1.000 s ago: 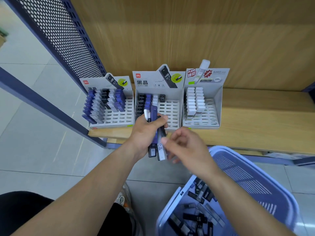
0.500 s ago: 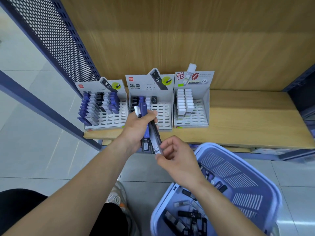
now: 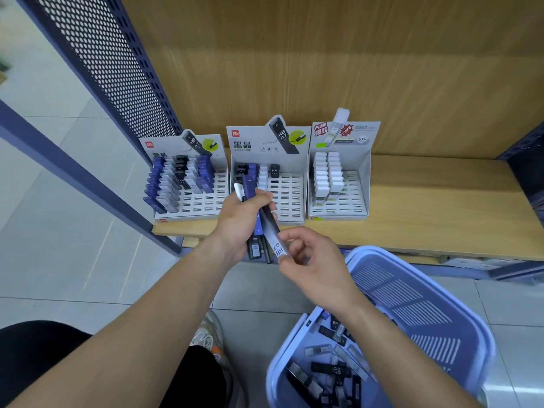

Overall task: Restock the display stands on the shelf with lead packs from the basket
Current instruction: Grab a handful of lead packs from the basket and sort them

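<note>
The left hand point(image 3: 238, 222) has its fingers curled round a loose fan of slim lead packs point(image 3: 255, 231), and the half-filled middle stand point(image 3: 290, 198) sits just beyond its knuckles. That fan could slip. The right hand point(image 3: 312, 260), just right of it, pinches the white-labelled pack point(image 3: 278, 245) by its lower end, and a pull may drag neighbouring packs out and drop them. The packs look like smooth, hard, flat plastic sticks, and the stand like card with a slotted tray. Below the right wrist, the ribbed plastic basket point(image 3: 418, 304) holds more packs.
</note>
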